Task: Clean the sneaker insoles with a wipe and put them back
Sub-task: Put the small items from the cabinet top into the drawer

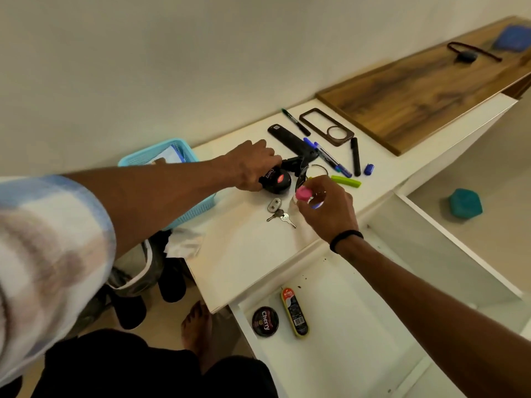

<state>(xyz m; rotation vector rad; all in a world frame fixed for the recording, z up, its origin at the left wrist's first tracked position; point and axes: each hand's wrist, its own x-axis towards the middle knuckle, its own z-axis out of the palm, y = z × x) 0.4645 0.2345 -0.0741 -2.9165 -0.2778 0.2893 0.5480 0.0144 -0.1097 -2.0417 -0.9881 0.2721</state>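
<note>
No insoles or sneaker identifiable; crumpled white wipe (184,242) hanging at counter's (244,254) left edge, untouched. Left hand (253,165) gripping black Cherry polish tin (277,179) mid-counter; right hand (327,205) pinching pink-capped small bottle (304,195) beside keys (280,215). Cleaning seemingly not begun.

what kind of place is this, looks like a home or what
Probably a home, likely an entryway shoe cabinet. The white cabinet top is strewn with keys and pens, an open compartment below holds a Cherry polish tin and a Kiwi polish applicator, and the person stands barefoot.
</note>
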